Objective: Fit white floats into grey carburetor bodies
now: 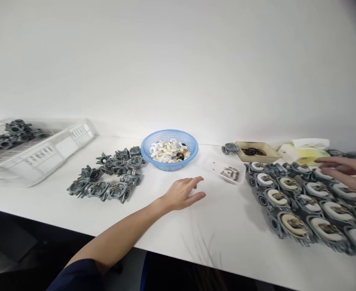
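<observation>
Carburetor bodies everywhere. Head view: left hand (182, 194) rests flat, open and empty on the table (220, 230), just short of the blue basket (169, 149) of white rings, bare pile (108, 178) further left. Right hand (347, 171) hovers open, holding nothing, over the rows already fitted with rings (305, 202). Looks maybe halfway, the pile's still unfitted.
</observation>
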A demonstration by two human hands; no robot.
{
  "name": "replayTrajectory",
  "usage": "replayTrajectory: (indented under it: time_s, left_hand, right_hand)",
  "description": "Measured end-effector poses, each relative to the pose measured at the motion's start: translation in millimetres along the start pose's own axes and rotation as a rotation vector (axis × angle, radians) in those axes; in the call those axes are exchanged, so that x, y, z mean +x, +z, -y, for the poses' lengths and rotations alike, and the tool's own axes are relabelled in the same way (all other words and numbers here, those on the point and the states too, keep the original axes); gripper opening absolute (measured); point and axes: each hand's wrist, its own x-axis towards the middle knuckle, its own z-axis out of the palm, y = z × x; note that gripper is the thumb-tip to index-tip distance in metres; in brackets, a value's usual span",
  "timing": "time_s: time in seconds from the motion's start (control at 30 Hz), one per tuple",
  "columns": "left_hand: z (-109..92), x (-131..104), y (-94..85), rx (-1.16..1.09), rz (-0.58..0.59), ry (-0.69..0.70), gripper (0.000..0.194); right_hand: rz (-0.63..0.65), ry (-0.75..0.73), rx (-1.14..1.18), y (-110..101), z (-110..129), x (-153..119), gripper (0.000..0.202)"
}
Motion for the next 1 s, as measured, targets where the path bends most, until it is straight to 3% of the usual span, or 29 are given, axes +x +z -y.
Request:
replayTrajectory:
  time_s: [0.03, 0.1, 0.2, 0.27, 0.33, 0.43, 0.53, 0.63, 0.7, 0.77, 0.83, 1.0]
  left_hand:
    - [-0.2, 0.3, 1.1, 0.004, -0.018, 0.004, 0.045]
    - [-1.7, 1.4, 2.3, 0.022, -0.069, 0.019, 0.042]
    - [-6.2, 2.9, -2.5, 0.086, -0.184, 0.051, 0.035]
    - [-8.7, 1.8, -13.0, 0.156, -0.28, 0.052, 0.031]
    - [-8.3, -3.0, -31.7, 0.236, -0.383, 0.014, 0.031]
    - [1.2, -17.4, -78.8, 0.35, -0.519, -0.13, 0.036]
    - [26.6, -38.8, -144.6, 0.429, -0.561, -0.353, 0.041]
    - [66.9, -65.9, -209.4, 0.472, -0.533, -0.631, 0.046]
    - [95.5, -84.0, -240.7, 0.468, -0.459, -0.806, 0.051]
    - [121.1, -97.9, -258.9, 0.433, -0.36, -0.945, 0.042]
    - [142.5, -105.6, -265.7, 0.384, -0.259, -1.052, 0.035]
    - [180.8, -105.5, -259.3, 0.295, -0.096, -1.283, 0.035]
  right_hand:
    - [-0.102, -0.011, -0.064, 12.6, 33.6, -7.1, 0.03]
    - [-0.174, -0.125, -0.001, 43.7, 111.4, -27.0, 0.027]
    - [-0.124, -0.376, 0.246, 95.4, 221.0, -55.2, 0.029]
    - [-0.062, -0.528, 0.351, 126.9, 271.5, -66.1, 0.032]
    - [0.027, -0.651, 0.417, 153.7, 300.8, -70.5, 0.025]
    - [0.12, -0.693, 0.424, 185.6, 312.1, -70.7, 0.024]
    - [0.116, -0.695, 0.404, 207.0, 302.5, -70.0, 0.025]
    - [0.109, -0.71, 0.361, 216.2, 294.7, -71.5, 0.026]
    - [0.129, -0.726, 0.334, 217.5, 296.5, -74.3, 0.026]
    - [0.154, -0.744, 0.319, 217.4, 302.1, -78.5, 0.027]
    - [0.173, -0.758, 0.314, 217.0, 307.7, -82.9, 0.027]
    - [0.189, -0.759, 0.315, 215.8, 309.5, -86.5, 0.025]
